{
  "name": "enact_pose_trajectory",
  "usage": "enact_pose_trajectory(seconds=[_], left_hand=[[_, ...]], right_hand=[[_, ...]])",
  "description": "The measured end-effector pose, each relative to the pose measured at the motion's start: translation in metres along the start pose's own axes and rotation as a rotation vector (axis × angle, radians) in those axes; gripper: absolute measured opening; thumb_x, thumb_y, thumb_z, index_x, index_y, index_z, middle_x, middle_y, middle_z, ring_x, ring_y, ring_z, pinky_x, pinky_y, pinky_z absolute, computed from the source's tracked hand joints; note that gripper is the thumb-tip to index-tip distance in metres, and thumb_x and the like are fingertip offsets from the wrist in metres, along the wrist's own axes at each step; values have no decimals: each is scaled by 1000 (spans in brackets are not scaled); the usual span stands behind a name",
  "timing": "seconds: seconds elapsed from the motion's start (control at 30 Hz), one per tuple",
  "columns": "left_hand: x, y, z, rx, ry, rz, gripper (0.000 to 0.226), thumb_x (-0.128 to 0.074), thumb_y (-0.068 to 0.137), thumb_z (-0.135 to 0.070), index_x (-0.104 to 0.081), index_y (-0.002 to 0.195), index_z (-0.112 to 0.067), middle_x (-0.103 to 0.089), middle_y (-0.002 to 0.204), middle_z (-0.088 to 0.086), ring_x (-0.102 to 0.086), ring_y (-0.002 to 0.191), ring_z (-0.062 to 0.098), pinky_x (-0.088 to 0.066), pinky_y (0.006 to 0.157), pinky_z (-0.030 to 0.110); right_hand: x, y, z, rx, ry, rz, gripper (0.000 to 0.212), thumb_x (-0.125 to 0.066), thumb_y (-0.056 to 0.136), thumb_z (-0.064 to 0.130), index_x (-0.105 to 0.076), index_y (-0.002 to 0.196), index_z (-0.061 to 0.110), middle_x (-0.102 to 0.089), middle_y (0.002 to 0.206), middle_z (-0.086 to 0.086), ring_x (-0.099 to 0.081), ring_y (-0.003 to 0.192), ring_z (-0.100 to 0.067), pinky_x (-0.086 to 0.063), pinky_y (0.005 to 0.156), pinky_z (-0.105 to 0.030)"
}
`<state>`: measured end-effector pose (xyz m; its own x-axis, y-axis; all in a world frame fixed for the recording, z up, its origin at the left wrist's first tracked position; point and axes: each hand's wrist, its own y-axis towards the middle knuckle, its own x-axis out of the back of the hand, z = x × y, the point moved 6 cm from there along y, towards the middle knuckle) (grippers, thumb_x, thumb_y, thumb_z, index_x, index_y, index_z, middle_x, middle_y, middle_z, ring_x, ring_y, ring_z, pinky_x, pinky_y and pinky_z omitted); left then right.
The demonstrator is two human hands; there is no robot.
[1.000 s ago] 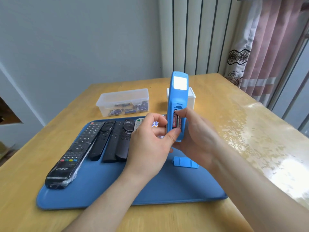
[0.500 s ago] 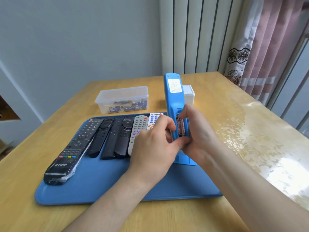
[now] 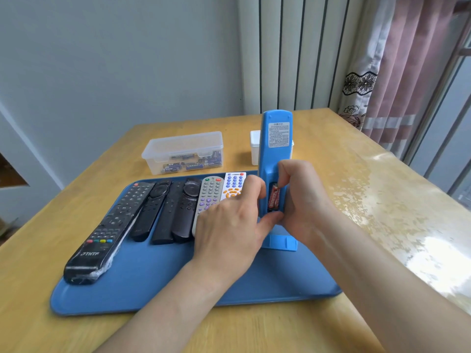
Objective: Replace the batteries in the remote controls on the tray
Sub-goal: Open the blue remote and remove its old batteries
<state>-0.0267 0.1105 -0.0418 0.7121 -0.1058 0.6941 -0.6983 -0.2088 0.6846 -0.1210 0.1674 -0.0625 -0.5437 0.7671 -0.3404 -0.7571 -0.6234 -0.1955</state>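
A blue remote (image 3: pixel 275 146) stands upright above the blue tray (image 3: pixel 158 284), its back towards me and its battery bay open. A red battery (image 3: pixel 274 197) sits in the bay. My left hand (image 3: pixel 229 222) grips the remote's lower end, thumb under the bay. My right hand (image 3: pixel 303 200) holds the remote's right side, its curled fingertips on the top of the red battery. The blue battery cover (image 3: pixel 283 242) lies on the tray below my hands. Several other remotes lie side by side on the tray's left half, among them a long black one (image 3: pixel 107 233).
A clear lidded box (image 3: pixel 184 151) with several blue batteries stands behind the tray. A white box (image 3: pixel 254 149) is partly hidden behind the blue remote. The wooden table (image 3: pixel 382 200) runs to a curtain and window at the right.
The blue remote has turned so its back label faces me more squarely. My right fingertips have shifted onto the top of the red battery. Both hands sit slightly lower over the tray.
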Motion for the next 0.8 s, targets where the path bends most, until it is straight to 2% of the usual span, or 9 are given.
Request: enact_pose_trajectory(seconds=[0.07, 0.17, 0.27, 0.4, 0.47, 0.57, 0.63, 0.73, 0.8], left_hand=[[3, 1, -4, -52, 39, -45, 40, -65, 80, -49, -43, 105, -27, -58, 69, -8, -57, 66, 23, -35, 45, 29], [4, 4, -4, -62, 68, -75, 42, -64, 82, -45, -50, 119, -30, -52, 82, -5, -51, 81, 20, -43, 51, 34], [4, 9, 4, 13, -53, -82, 33, -67, 81, -36, -56, 110, -27, -50, 87, -5, -51, 83, 19, -45, 58, 35], [6, 12, 15, 142, -319, -116, 21, -70, 75, -17, -55, 89, -22, -50, 80, -10, -49, 71, 11, -45, 61, 31], [6, 14, 25, 297, -598, -135, 21, -71, 77, -10, -55, 84, -21, -58, 74, -8, -54, 65, 10, -48, 62, 28], [1, 16, 36, 674, -1322, -135, 19, -56, 88, 6, -51, 89, -13, -66, 69, 4, -61, 68, 21, -51, 67, 29], [0, 14, 43, 829, -1486, -106, 22, -42, 90, 9, -49, 89, -12, -65, 67, 7, -62, 65, 21, -50, 59, 24], [-1, 11, 48, 826, -1389, 25, 20, -41, 86, 1, -53, 82, -14, -50, 69, 4, -41, 55, 12, -30, 45, 20], [2, 11, 53, 717, -1084, 63, 10, -52, 90, -11, -57, 86, -20, -46, 73, -1, -39, 57, 8, -33, 50, 21]], right_hand=[[1, 2, 2, 1, 5, 25, 43, -42, 47, 14, -45, 89, 20, -45, 70, -9, -46, 59, -26, -34, 57, -31], [4, 7, -2, -40, 6, 51, 47, -46, 49, 17, -49, 96, 21, -48, 85, -10, -49, 74, -29, -38, 68, -40], [-2, 5, -7, -55, -19, 148, 39, -45, 63, 16, -57, 100, 17, -61, 83, -9, -61, 72, -25, -44, 73, -41], [-14, -3, -5, -75, 8, 316, 27, -38, 77, 12, -56, 97, 13, -57, 80, -8, -56, 66, -21, -45, 69, -37], [-12, -1, -4, -81, 56, 342, 28, -38, 82, 13, -57, 103, 12, -57, 88, -11, -56, 72, -22, -47, 71, -37], [-5, 3, -1, -98, 190, 323, 37, -38, 90, 10, -56, 122, 6, -62, 98, -15, -63, 81, -26, -54, 75, -42], [-4, 1, 1, -120, 227, 355, 40, -36, 93, 10, -52, 128, 0, -64, 102, -18, -66, 87, -29, -57, 76, -46], [-8, -6, 3, -109, 175, 416, 32, -36, 96, 9, -56, 120, 3, -65, 102, -17, -69, 88, -34, -58, 70, -46], [-10, -10, 5, -56, 84, 435, 32, -37, 98, 8, -57, 123, 8, -67, 101, -17, -68, 80, -33, -57, 62, -40]])
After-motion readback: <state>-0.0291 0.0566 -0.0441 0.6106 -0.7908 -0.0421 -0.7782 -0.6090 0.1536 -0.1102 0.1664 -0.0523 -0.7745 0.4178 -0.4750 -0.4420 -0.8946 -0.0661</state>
